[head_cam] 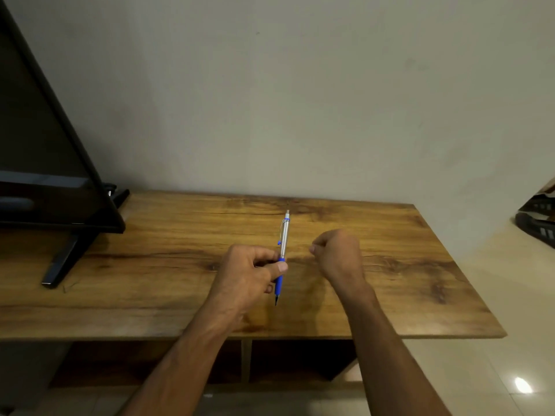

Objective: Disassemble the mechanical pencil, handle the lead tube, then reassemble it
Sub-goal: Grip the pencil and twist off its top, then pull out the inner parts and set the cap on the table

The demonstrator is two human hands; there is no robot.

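My left hand (250, 273) holds a mechanical pencil (283, 238) by its blue grip, above the middle of the wooden table (150, 265). The pencil has a silver barrel with a clip, a white end pointing away from me and a dark tip pointing toward me. My right hand (338, 253) hovers just right of the pencil, a little apart from it. Its fingers are pinched together; whether something small sits between them I cannot tell.
A black flat screen (45, 145) on a black stand (63, 259) fills the table's left end. A plain wall rises behind the table. At the far right edge lies a dark object (537, 223) on the tiled floor (480, 370).
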